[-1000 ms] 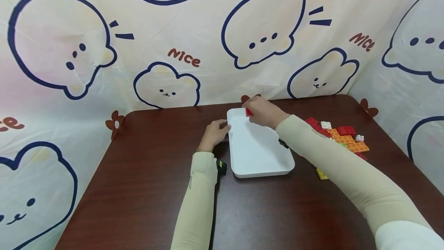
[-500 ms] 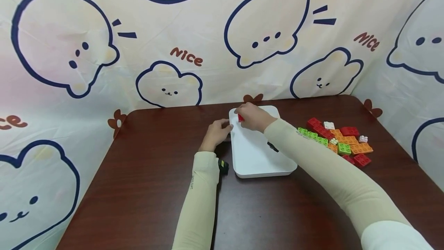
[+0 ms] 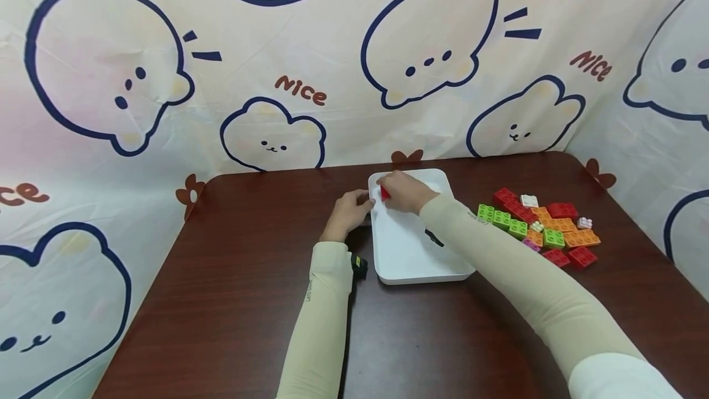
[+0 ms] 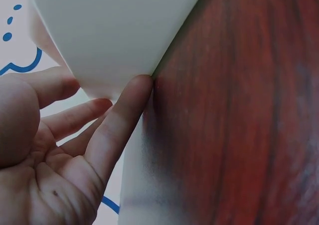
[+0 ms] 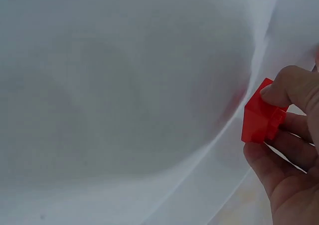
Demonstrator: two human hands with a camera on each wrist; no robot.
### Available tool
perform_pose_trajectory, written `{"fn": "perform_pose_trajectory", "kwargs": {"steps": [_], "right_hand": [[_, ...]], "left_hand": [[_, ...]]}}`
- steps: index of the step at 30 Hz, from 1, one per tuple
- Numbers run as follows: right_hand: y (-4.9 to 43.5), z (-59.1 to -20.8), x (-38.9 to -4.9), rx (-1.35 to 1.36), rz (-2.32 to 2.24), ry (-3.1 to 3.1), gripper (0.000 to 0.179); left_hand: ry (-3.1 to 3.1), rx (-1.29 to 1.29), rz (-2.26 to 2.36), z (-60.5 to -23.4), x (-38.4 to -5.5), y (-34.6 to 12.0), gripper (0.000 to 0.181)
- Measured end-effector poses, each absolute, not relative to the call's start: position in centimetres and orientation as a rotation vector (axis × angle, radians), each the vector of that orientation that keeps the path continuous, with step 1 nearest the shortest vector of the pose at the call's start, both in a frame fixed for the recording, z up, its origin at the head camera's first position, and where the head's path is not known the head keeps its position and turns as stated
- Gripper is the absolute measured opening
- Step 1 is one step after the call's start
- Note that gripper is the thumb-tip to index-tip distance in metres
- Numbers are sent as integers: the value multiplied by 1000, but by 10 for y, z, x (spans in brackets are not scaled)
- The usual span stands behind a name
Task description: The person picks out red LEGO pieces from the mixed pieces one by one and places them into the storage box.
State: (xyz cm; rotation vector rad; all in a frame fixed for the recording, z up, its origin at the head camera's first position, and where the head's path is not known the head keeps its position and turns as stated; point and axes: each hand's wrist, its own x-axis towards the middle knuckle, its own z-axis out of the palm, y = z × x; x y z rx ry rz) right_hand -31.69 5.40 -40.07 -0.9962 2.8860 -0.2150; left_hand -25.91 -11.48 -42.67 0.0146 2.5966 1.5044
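Observation:
A white rectangular tray [image 3: 407,245] stands on the dark wood table [image 3: 244,300]. My right hand [image 3: 407,193] pinches a red toy brick [image 5: 256,117] between thumb and fingers, over the tray's far left corner. The brick's studs face in toward the palm in the right wrist view. At the tray's left side, my left hand [image 3: 346,211] touches the outer wall near the far corner. In the left wrist view its fairly straight fingers [image 4: 117,122] rest against the tray's corner, close to the tabletop.
To the right of the tray lies a loose group of toy bricks: red [image 3: 562,210], green [image 3: 501,219], orange [image 3: 581,238] and white [image 3: 528,201]. My right forearm [image 3: 509,270] crosses the tray's near right side. A cartoon-print curtain [image 3: 343,134] hangs behind the table.
My right hand has moved left along the tray's far end with the red brick, then slowed at the corner. More loose bricks show beside the forearm. The left hand keeps its place on the tray.

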Motion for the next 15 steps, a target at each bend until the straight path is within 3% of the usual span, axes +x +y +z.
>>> {"fn": "perform_pose_trajectory", "kwargs": {"steps": [15], "right_hand": [[50, -412, -319, -965, -166, 2860, 45]], "left_hand": [[2589, 21, 1500, -428, -260, -115, 48]]}}
